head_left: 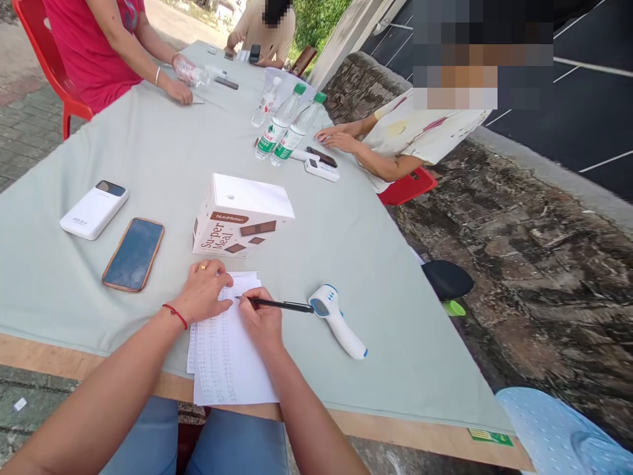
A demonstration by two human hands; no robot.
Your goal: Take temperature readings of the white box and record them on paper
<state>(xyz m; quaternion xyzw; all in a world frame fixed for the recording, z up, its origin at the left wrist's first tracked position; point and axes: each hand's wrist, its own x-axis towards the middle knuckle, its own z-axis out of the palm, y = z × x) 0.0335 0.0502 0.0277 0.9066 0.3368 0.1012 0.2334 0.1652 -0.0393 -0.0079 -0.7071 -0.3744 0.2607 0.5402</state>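
Observation:
Sheets of white paper with columns of handwriting lie at the table's near edge. My right hand grips a black pen, its tip touching or just above the top sheet. My left hand rests at the upper left of the paper, fingers spread, wearing a ring. Just beyond it stands a white and brown box marked "Super Meal". To the right of my right hand lies a white and blue infrared thermometer. A phone and a white power bank lie to the left.
Several water bottles stand mid-table, near another white device. A person in red at the left handles a clear plastic item. Another sits at the right with hands on the table; a third is at the far end.

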